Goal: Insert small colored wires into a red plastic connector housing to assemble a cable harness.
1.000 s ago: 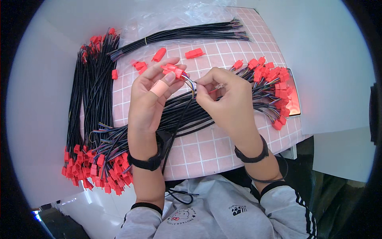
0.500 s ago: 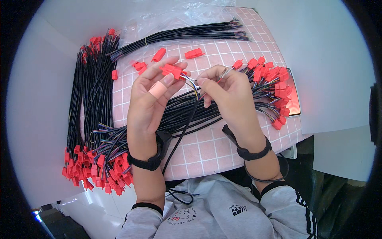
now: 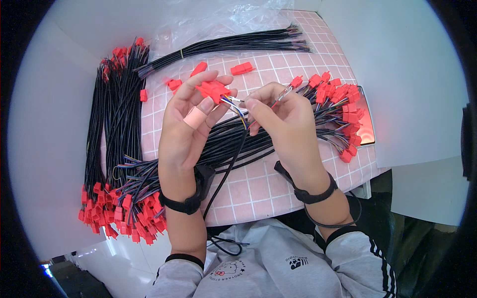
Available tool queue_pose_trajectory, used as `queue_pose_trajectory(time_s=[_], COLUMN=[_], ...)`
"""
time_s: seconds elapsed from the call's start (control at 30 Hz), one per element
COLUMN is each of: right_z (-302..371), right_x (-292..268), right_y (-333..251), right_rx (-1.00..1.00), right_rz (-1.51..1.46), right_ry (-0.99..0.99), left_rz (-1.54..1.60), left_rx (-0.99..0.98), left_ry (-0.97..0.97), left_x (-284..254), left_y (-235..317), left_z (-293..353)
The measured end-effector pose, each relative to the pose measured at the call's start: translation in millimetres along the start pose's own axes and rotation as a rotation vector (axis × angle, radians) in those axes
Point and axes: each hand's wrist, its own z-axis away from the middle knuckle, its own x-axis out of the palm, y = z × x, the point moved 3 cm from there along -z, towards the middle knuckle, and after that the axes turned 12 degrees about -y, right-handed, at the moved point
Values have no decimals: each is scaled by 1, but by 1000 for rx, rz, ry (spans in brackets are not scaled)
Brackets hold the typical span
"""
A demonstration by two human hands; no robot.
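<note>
Between the thumb and fingers of my left hand (image 3: 184, 116) is a red plastic connector housing (image 3: 212, 91). Several thin coloured wires (image 3: 237, 110) run from its right end into a black cable (image 3: 229, 166), which hangs down over the table's front edge. My right hand (image 3: 285, 116) pinches a thin wire with a pale tip close to the housing's right end. A red wire with a metal terminal (image 3: 284, 93) sticks up between the right fingers. A tan bandage (image 3: 196, 117) wraps my left thumb.
Finished-looking cables with red housings (image 3: 343, 97) lie across the table under my hands. More bundled cables (image 3: 121, 119) line the left side. Loose red housings (image 3: 242, 68), a tied black cable bundle (image 3: 223, 41) and clear plastic (image 3: 213, 22) lie farther back. A phone (image 3: 366, 116) rests at right.
The red housing has tilted and shifted slightly left in my left hand. My right hand keeps its pinch, moved slightly left, and the metal terminal between its fingers shows more clearly.
</note>
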Motion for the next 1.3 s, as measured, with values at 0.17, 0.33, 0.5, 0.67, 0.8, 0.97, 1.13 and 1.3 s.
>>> queue_pose_trajectory(time_s=[0.17,0.33,0.5,0.67,0.8,0.97,1.13,1.3], right_z=[2,3,5,6,7,8,10,8], right_x=[2,7,8,9,10,10,11,12], right_y=[-6,-15,-18,-20,-18,-18,-19,-18], right_rx=[-464,-527,-600,-631,-625,-689,-761,-813], right_rz=[465,615,731,783,753,794,855,916], right_ry=[95,97,93,111,120,111,89,57], left_rz=[10,31,39,34,35,32,26,14], left_rx=[14,36,46,24,38,39,38,14], left_ry=[-21,-40,-70,-88,-83,-82,-93,-75], left_x=[1,0,0,1,2,2,2,1], left_y=[1,1,0,0,0,1,1,0], left_z=[0,1,1,1,1,2,2,1])
